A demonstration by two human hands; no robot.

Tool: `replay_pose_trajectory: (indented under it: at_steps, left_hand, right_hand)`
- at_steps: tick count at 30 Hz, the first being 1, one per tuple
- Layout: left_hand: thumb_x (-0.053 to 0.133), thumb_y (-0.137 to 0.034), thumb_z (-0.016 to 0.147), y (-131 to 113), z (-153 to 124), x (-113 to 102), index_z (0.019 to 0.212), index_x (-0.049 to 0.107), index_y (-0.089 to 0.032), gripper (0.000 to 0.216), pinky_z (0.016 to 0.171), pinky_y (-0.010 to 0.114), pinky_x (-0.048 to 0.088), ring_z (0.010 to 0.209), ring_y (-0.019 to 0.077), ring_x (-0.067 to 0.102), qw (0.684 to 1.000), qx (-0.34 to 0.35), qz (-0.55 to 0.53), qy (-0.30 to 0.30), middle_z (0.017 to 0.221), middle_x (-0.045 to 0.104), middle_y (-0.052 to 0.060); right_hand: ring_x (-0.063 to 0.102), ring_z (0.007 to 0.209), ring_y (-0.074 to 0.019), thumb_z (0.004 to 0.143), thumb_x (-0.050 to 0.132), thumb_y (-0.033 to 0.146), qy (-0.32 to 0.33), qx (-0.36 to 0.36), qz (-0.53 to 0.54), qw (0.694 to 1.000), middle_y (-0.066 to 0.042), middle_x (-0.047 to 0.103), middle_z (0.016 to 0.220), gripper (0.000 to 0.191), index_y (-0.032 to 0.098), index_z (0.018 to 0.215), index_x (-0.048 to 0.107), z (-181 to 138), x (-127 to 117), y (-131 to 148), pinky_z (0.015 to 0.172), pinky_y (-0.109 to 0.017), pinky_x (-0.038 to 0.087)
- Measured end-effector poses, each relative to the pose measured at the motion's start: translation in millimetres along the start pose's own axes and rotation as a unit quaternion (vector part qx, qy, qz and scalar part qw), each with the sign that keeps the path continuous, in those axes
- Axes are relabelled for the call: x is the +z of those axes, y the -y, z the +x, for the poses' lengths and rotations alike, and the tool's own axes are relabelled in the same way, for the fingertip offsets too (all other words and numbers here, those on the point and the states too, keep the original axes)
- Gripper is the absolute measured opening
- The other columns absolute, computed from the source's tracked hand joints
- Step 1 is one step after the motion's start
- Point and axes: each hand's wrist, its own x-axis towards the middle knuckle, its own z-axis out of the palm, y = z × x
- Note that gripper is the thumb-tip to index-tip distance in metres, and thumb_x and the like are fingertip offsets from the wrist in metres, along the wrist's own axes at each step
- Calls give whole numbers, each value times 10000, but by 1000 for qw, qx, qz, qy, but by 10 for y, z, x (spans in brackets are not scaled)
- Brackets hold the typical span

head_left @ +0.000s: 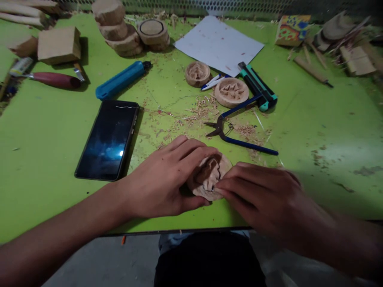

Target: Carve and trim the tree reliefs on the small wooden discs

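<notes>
A round wooden disc with a carved hollow and a dark line along part of the carving is close to the table's front edge. My left hand grips it from the left, fingers over the far rim and thumb along the near side. At the right rim, my right hand is closed in a pinch, fingertips touching the carved face. A tiny shiny tip shows by those fingertips; what they hold is otherwise hidden. Just beyond the disc lie pliers with blue handles, jaws apart.
A phone lies left, with thin wire across its top. Behind are two carved discs, pens, a teal-black box cutter, a blue cutter and white paper. Wood blocks and a red-handled tool sit far left.
</notes>
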Motion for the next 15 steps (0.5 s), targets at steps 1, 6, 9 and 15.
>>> replay_pose_trajectory:
  at_steps: [1, 6, 9, 15]
  left_hand:
    - [814, -427, 829, 2, 0, -2, 1450, 449, -157, 769, 1139, 420, 413, 1312, 268, 523, 1000, -1, -1, 0, 1405, 593, 92]
    - [810, -442, 828, 13, 1, -11, 1457, 443, -169, 778, 1134, 434, 416, 1311, 286, 522, 1000, -4, -8, 2, 1418, 587, 104]
    - [808, -436, 831, 15, 2, -10, 1460, 439, -174, 775, 1137, 437, 418, 1318, 289, 520, 1000, -5, -8, 2, 1422, 585, 104]
    - [803, -430, 838, 9, 7, -6, 1450, 444, -157, 760, 1144, 442, 415, 1319, 288, 525, 1000, 2, -10, 1, 1411, 586, 112]
  right_hand:
    - [597, 924, -213, 1034, 485, 72, -1, 4, 9, 1000, -62, 617, 959, 196, 100, 1000, 676, -2, 0, 0, 840, -377, 488]
    - [592, 907, -220, 1040, 443, 65, 18, -5, -4, 1000, -76, 634, 972, 239, 99, 999, 676, -25, -29, 19, 812, -380, 496]
    - [597, 917, -239, 1034, 384, 25, 33, -49, -69, 996, -100, 669, 1004, 311, 73, 966, 683, -27, -57, 34, 850, -386, 507]
    - [604, 904, -235, 1037, 386, 38, 19, -55, -78, 995, -107, 673, 996, 312, 66, 984, 692, -5, -79, 35, 779, -360, 497]
